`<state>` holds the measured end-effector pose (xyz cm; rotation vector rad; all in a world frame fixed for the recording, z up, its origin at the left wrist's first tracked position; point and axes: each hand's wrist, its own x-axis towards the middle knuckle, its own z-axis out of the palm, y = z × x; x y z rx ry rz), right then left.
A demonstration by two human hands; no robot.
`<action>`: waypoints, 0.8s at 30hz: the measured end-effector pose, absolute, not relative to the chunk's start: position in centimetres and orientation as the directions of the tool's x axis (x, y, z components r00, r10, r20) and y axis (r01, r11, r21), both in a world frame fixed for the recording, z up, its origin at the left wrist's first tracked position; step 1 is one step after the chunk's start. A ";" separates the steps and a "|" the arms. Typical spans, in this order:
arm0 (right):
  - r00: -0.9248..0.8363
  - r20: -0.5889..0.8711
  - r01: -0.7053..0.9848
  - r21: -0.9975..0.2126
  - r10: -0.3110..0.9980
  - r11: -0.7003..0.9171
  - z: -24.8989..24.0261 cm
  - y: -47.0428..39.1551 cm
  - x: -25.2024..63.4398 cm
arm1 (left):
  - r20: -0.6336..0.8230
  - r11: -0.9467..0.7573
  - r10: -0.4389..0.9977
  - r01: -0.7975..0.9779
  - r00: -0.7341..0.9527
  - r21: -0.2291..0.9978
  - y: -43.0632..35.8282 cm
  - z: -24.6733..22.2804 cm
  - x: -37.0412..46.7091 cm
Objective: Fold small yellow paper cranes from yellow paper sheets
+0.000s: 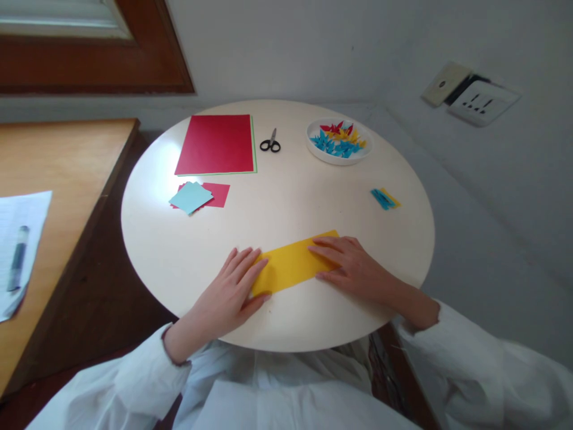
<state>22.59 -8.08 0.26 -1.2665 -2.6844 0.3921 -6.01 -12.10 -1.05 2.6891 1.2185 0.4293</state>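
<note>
A long yellow paper strip (289, 263) lies flat and slightly slanted near the table's front edge. Over its left end rests my left hand (235, 286), fingers stretched out and the thumb along the lower edge. My right hand (351, 266) is at the other end, its fingers spread flat across the paper. Both palms face down, and the corners of the strip are partly hidden under the fingers.
On the round white table (286, 322) are a red sheet stack (217, 143), black-handled scissors (271, 143), a white dish (333, 160) of folded paper shapes, light blue squares (191, 197), red paper pieces (219, 194) and blue strips (382, 199). A wooden desk (67, 155) stands left.
</note>
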 end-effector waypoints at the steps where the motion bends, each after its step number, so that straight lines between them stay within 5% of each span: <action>1: -0.631 0.034 0.734 -0.297 0.775 0.611 0.2 -8.1 22.6 | 0.201 -0.660 0.751 0.706 0.629 0.259 -12.1 -1.1 -6.0; 24: -0.785 0.163 0.517 -0.361 0.598 0.776 0.2 -8.2 19.0 | 0.232 -0.672 0.740 0.706 0.631 0.224 -12.2 -0.9 -6.0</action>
